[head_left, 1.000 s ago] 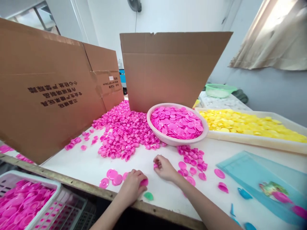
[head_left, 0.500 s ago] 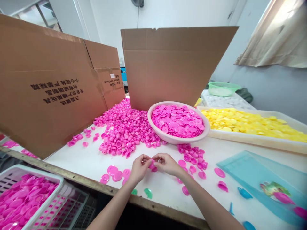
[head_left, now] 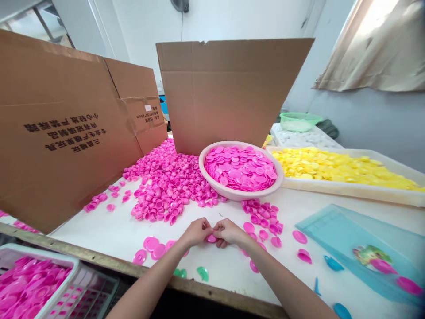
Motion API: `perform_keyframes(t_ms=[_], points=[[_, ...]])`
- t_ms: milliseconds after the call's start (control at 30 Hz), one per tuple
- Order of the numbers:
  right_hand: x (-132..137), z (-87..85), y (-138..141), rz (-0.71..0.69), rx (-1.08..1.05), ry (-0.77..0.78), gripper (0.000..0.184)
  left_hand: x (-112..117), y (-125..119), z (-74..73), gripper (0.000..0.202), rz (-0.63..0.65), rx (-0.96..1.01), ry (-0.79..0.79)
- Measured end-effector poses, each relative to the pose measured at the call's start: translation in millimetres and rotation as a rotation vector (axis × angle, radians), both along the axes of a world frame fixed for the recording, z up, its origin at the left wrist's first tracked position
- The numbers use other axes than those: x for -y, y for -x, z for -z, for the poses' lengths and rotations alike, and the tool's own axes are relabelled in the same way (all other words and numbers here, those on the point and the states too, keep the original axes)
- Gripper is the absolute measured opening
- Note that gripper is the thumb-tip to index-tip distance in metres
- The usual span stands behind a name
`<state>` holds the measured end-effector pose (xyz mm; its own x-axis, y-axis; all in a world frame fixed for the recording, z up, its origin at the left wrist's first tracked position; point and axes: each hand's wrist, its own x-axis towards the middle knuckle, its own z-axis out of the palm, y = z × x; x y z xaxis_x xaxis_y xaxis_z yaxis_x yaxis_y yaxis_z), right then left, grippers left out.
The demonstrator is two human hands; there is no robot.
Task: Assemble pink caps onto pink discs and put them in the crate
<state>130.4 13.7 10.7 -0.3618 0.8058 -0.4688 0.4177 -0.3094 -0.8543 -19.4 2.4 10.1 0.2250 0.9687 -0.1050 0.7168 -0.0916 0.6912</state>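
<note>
Over the white tabletop, my left hand (head_left: 198, 231) and my right hand (head_left: 227, 233) meet with their fingertips together. Both are closed on a small pink plastic piece (head_left: 211, 239), mostly covered by the fingers; its exact shape is hard to make out. Flat pink discs (head_left: 158, 251) lie left of my left hand. Beyond the hands spreads a heap of small pink plastic cups (head_left: 166, 190). Right of my right hand are more pink cups (head_left: 265, 215) and loose discs. Two or so green pieces (head_left: 202, 273) rest near the table edge below my hands.
A pale pink basin (head_left: 239, 194) full of pink discs stands behind my hands. Beside it is a white tray (head_left: 352, 189) of yellow pieces. Cardboard boxes (head_left: 229, 93) rise at the back and left. A blue plastic sheet (head_left: 335, 230) lies right; a white basket (head_left: 78, 270) stands lower left.
The view has turned slightly right, so everything sits further left. My hands have drawn closer together on the pink piece, and the right hand's lower fingers have curled under.
</note>
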Motion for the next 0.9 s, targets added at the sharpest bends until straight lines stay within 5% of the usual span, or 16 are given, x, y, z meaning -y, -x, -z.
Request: perform_keyframes(t_ms=[200,367,567,733,900], points=[[-6.0,11.1,-2.2,-0.043,-0.064,0.053,0.003,-8.1,-23.8,3.4,0.028,-0.214,-0.325,-0.334],[-14.6,15.0,-7.8,-0.141,-0.013,0.139,0.013,-1.3,-32.2,12.0,0.030,-0.209,-0.386,-0.344],[-15.5,11.6,-6.3,-0.214,0.053,0.186,0.019,-3.6,-30.1,0.7,0.025,-0.185,-0.392,-0.314],[0.2,20.5,-6.0,-0.127,-0.043,0.022,0.016,2.4,-33.7,-0.7,0.030,-0.137,-0.360,-0.397],[10.3,13.8,3.1,-0.150,-0.065,-0.241,0.016,7.4,-17.4,-9.2,0.039,-0.008,-0.074,-0.279]])
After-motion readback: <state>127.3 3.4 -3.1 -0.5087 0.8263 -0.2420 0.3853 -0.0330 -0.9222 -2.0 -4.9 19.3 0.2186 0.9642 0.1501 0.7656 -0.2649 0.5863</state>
